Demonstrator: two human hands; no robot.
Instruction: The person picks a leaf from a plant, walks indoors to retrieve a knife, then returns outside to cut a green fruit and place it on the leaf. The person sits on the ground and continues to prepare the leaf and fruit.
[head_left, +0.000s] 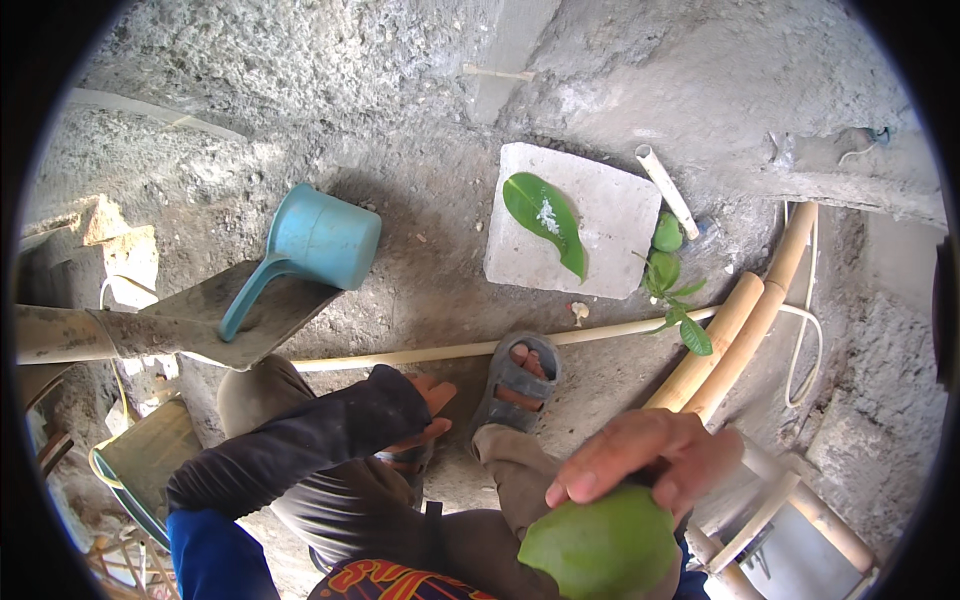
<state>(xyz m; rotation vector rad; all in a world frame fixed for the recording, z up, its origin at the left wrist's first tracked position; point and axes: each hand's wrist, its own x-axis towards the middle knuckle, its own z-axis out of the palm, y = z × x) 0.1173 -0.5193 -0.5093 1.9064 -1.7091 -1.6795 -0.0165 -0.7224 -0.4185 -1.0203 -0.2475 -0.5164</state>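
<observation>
At the lower right, my right hand (650, 455) curls its fingers over the top of a large, smooth green fruit (602, 545) close to my body; its kind is unclear. My left hand (428, 412) is above my left leg, fingers apart, with nothing visible in it. Part of that hand is hidden by its dark sleeve. Ahead of my feet lies a pale stone slab (620, 230). On it rests a green leaf (543, 215) bearing a small heap of white grains (547, 215).
Beside the slab are green fruits (664, 268) with a leafy sprig (695, 335) and a short white pipe (667, 190). Bamboo poles (745, 335) lie to the right. A blue dipper (325, 238) sits left on a shovel blade (270, 325). A thin pole (420, 354) crosses the ground.
</observation>
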